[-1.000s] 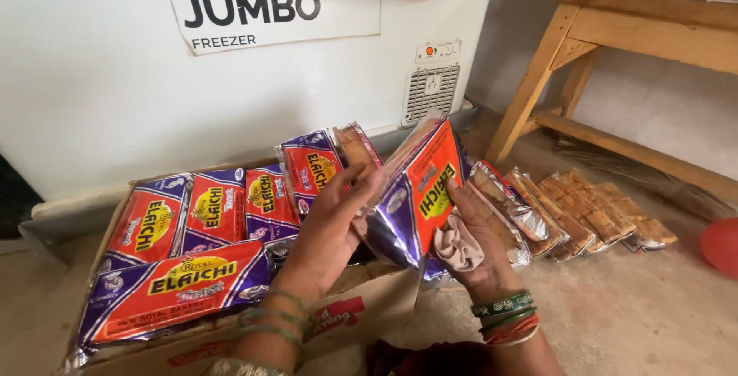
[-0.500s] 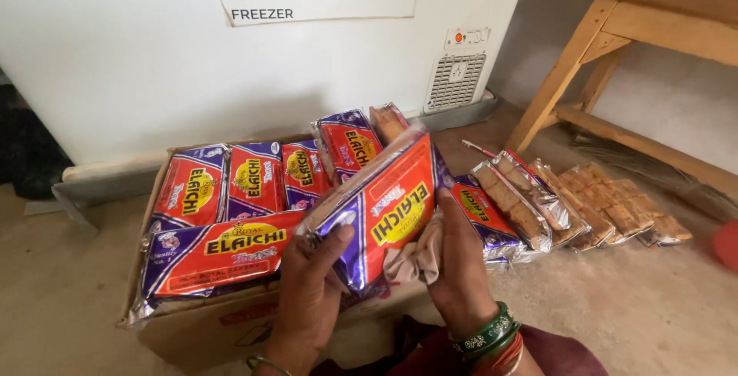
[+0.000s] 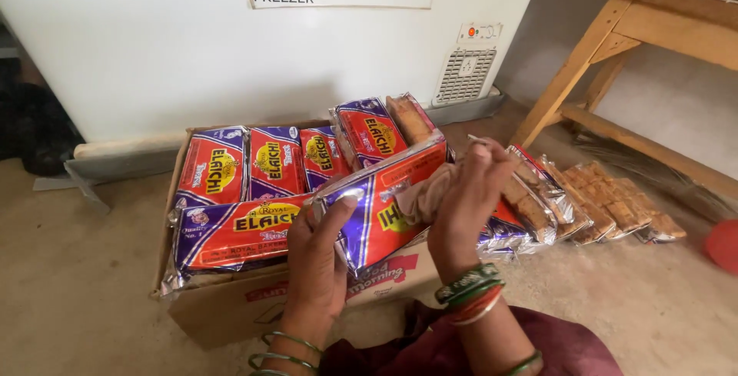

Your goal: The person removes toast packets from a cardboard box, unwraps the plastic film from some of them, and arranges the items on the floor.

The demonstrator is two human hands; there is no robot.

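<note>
I hold one purple and orange snack packet [image 3: 380, 203] tilted above a cardboard box [image 3: 231, 307]. My left hand [image 3: 317, 257] grips its lower left edge. My right hand [image 3: 465, 199] presses a small beige cloth [image 3: 423, 195] against the packet's upper face. Bangles sit on both wrists. Inside the box, several matching packets [image 3: 254, 164] stand in a row and one lies flat along the front.
A white chest freezer [image 3: 192, 53] stands right behind the box. More clear packets of rusk [image 3: 600, 203] lie on the floor to the right, below a wooden stand [image 3: 615, 45]. A red round thing [image 3: 723, 245] sits at the far right edge.
The packet has been tipped from near upright to lying flatter across both hands. My right hand with the cloth has slid up onto its top face, and the view shifted left.
</note>
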